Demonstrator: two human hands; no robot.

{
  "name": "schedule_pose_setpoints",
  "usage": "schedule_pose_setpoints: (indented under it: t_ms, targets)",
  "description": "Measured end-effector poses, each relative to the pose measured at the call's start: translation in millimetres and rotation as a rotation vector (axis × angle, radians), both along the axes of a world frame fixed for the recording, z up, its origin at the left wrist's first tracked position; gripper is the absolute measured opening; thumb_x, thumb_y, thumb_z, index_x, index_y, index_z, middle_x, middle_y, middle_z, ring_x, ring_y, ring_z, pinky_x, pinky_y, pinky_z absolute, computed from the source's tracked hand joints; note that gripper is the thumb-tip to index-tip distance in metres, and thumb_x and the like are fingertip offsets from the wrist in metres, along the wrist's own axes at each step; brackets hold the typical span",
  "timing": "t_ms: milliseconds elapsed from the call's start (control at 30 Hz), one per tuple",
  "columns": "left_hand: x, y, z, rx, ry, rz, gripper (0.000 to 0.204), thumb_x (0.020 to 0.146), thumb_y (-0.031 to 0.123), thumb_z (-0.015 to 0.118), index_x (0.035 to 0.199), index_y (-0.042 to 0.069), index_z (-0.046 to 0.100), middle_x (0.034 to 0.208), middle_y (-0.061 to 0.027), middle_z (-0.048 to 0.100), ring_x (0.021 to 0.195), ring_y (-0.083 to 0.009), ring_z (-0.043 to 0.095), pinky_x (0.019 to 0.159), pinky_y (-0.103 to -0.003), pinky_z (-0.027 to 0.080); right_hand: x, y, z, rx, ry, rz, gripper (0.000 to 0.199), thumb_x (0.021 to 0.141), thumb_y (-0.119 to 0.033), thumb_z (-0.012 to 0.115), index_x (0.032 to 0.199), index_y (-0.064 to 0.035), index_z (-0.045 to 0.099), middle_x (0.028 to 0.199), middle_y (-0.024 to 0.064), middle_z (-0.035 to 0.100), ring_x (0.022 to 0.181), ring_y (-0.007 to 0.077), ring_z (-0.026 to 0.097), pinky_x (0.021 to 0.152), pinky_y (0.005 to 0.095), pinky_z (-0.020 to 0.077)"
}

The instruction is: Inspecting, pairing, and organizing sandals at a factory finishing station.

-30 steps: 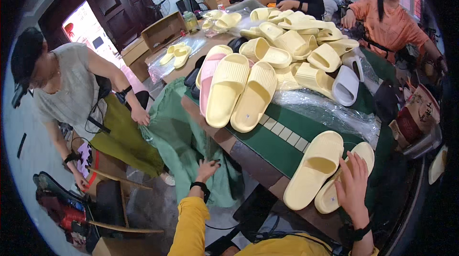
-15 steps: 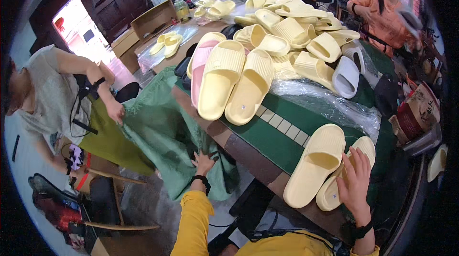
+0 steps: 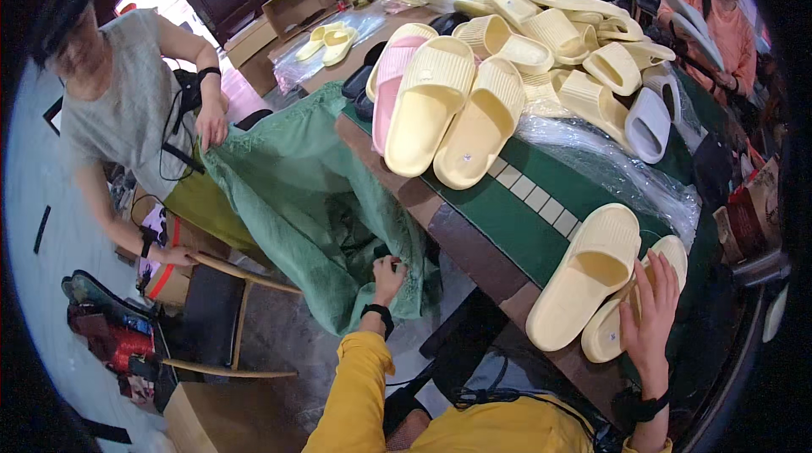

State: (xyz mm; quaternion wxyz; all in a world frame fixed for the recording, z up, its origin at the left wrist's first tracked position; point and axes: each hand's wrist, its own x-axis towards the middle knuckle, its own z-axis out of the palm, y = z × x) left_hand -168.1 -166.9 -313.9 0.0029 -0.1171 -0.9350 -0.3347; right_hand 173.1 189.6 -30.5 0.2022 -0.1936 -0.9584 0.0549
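My left hand [image 3: 389,280] grips the edge of a green woven sack [image 3: 292,191], its fingers curled into the cloth. At the table's near right corner, my right hand [image 3: 651,313] lies with fingers stretched over a pale yellow slide slipper [image 3: 602,336]. Its mate, another yellow slipper [image 3: 584,275], sits just to the left, partly overlapping it. Farther back stand a larger-looking yellow pair [image 3: 430,106] and a pink slipper [image 3: 392,102] partly behind it. A co-worker's hand [image 3: 211,123] holds the sack's far left edge.
A heap of yellow slippers [image 3: 554,30] covers the table's far part, with a grey slipper [image 3: 648,127] and clear plastic wrap [image 3: 609,165] beside it. The co-worker's other hand is at a wooden-armed chair [image 3: 211,318]. A cardboard box [image 3: 228,419] stands on the floor. Another person holds slippers at far right.
My left hand's fingers have gone from spread to curled on the sack. The co-worker at left stands more upright, with the sack edge raised. The whole view has shifted; my right hand stays on the slipper.
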Motion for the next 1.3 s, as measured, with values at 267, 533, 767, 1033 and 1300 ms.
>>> schedule_pose_setpoints:
  t_ms: [267, 533, 767, 1033, 1300]
  targets:
    - [-58, 14, -28, -0.438, -0.438, -0.248, 0.047, 0.088, 0.055, 0.050, 0.132, 0.039, 0.052, 0.154, -0.0077, 0.024, 0.142, -0.0421, 0.010, 0.110, -0.064, 0.006, -2, 1, 4, 0.021, -0.023, -0.004, 0.062, 0.069, -0.010, 0.065, 0.128, -0.0031, 0.051, 0.139, 0.0199, 0.042, 0.131, 0.0413, 0.035, 0.110, 0.0538, 0.0239]
    - [-22, 31, -119, 0.282, -0.582, -0.317, 0.061, 0.088, 0.055, 0.050, 0.136, 0.016, 0.048, 0.140, -0.0082, 0.045, 0.129, -0.0331, 0.037, 0.104, -0.058, 0.023, -5, 2, 3, 0.024, -0.059, -0.023, 0.063, 0.067, -0.010, 0.065, 0.128, -0.0031, 0.052, 0.138, 0.0206, 0.042, 0.130, 0.0420, 0.035, 0.110, 0.0538, 0.0240]
    - [3, 50, -36, 0.542, -0.409, 0.055, 0.029, 0.079, 0.025, 0.073, 0.097, 0.003, 0.068, 0.109, -0.0221, 0.064, 0.087, -0.0324, 0.061, 0.081, -0.042, 0.047, -3, 2, -4, 0.053, -0.033, -0.005, 0.062, 0.070, -0.007, 0.062, 0.130, -0.0039, 0.050, 0.140, 0.0196, 0.041, 0.133, 0.0414, 0.033, 0.112, 0.0530, 0.0223]
    - [-52, 34, -76, -0.528, -0.103, -0.212, 0.048, 0.080, 0.049, 0.065, 0.122, 0.027, 0.064, 0.148, -0.0238, 0.029, 0.138, -0.0447, 0.018, 0.103, -0.063, 0.022, -3, 4, -1, 0.060, -0.007, -0.002, 0.060, 0.069, -0.010, 0.064, 0.128, -0.0036, 0.052, 0.137, 0.0204, 0.044, 0.130, 0.0413, 0.037, 0.110, 0.0532, 0.0253]
    - [-52, 58, -110, -0.582, -0.183, -0.290, 0.048, 0.080, 0.049, 0.063, 0.124, 0.029, 0.062, 0.150, -0.0218, 0.027, 0.139, -0.0436, 0.015, 0.104, -0.065, 0.018, -4, 3, 4, 0.013, -0.061, -0.028, 0.064, 0.066, -0.010, 0.067, 0.129, -0.0058, 0.052, 0.137, 0.0179, 0.044, 0.130, 0.0400, 0.036, 0.109, 0.0536, 0.0262]
